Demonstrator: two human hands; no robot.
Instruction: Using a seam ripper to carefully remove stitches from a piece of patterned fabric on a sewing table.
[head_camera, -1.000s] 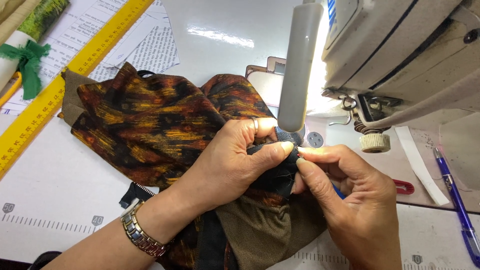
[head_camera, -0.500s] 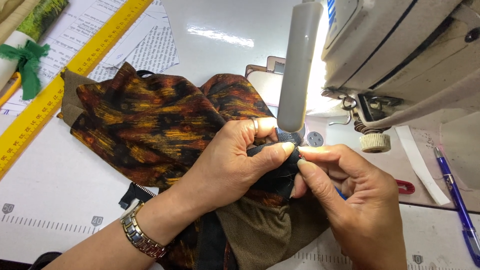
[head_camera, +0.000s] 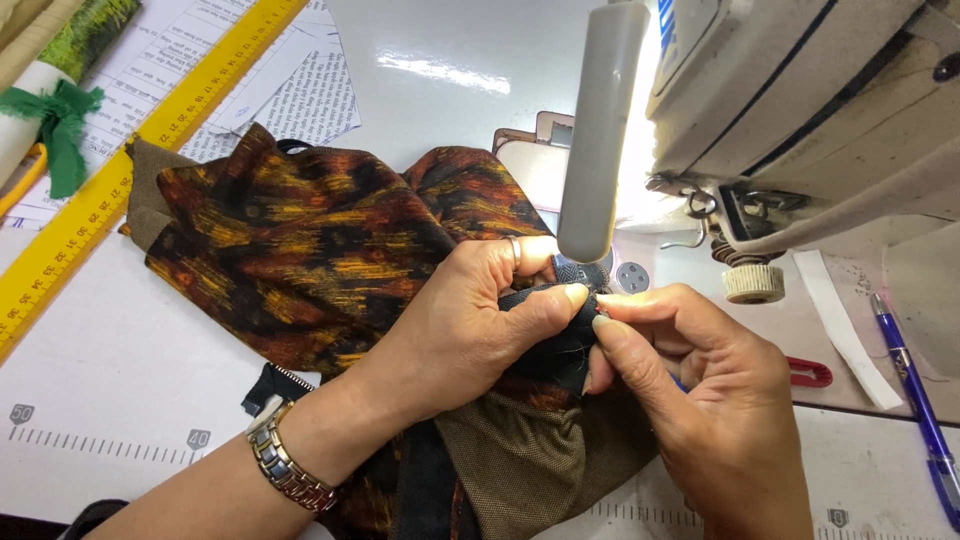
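Where hands (head_camera: 585, 320) meet, dark fabric (head_camera: 545, 335) pinched between.

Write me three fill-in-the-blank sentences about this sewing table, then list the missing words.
1. Both hands, the left hand and the right hand, pinch a dark strip of ____.
2. The left wrist wears a metal ____.
3. The ruler along the patterned fabric is coloured ____.

Missing words: fabric; watch; yellow

Left hand (head_camera: 470, 320) and right hand (head_camera: 690, 400) pinching dark fabric (head_camera: 550, 330); patterned cloth (head_camera: 300, 250) on table (head_camera: 120, 370); sewing machine (head_camera: 800, 110); ruler (head_camera: 120, 170); pen (head_camera: 915, 385).
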